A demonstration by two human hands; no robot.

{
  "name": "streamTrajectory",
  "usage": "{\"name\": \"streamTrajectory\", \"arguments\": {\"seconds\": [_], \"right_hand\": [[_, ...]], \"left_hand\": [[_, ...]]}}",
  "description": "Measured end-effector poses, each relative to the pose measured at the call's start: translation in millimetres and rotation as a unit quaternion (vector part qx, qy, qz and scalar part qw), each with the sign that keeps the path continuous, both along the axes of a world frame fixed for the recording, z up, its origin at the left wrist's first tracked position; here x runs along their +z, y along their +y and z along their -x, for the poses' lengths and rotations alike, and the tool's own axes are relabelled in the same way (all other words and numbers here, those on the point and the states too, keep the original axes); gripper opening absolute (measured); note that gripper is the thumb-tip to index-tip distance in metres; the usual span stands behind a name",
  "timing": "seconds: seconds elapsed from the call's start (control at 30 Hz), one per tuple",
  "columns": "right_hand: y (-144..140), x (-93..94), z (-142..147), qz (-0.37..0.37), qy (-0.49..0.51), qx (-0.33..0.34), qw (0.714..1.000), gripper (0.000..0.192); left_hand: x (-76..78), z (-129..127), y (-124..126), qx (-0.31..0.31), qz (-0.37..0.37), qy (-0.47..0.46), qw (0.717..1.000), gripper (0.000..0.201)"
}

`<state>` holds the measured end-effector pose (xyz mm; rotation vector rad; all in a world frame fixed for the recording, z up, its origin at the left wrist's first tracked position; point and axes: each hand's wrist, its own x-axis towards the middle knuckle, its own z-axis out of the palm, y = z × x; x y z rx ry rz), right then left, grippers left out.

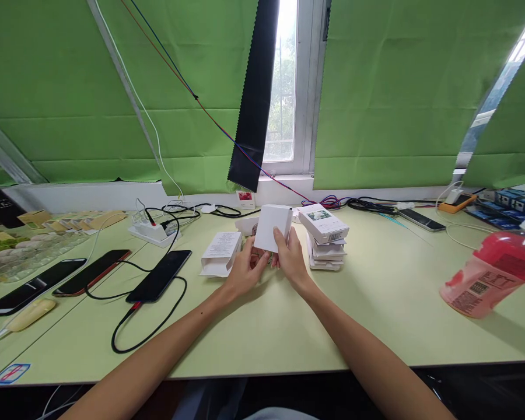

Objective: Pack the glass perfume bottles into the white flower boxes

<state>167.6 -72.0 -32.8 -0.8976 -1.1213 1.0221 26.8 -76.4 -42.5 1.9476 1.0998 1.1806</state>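
Holding: white box is pinched above the table by left hand and right hand, fingers closed | risk: stack of boxes just beside could be knocked by right wrist.

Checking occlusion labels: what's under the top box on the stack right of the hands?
Under the top box lie a few more flat white boxes, stacked unevenly on the table. Their printed faces are covered, and the exact count cannot be told.
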Motion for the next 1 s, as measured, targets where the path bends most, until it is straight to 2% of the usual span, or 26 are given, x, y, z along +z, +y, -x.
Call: {"name": "streamTrajectory", "arguments": {"seconds": [0.8, 1.0], "right_hand": [[0.1, -0.3, 0.5, 0.002, 0.002, 0.002, 1.0, 0.038], [0.2, 0.0, 0.6, 0.002, 0.0, -0.003, 1.0, 0.038]], "left_hand": [[-2.8, 1.3, 2.9, 0.003, 0.003, -0.003, 1.0, 0.044], [-3.6, 1.6, 3.0, -0.003, 0.0, -0.001, 1.0, 0.039]]}}
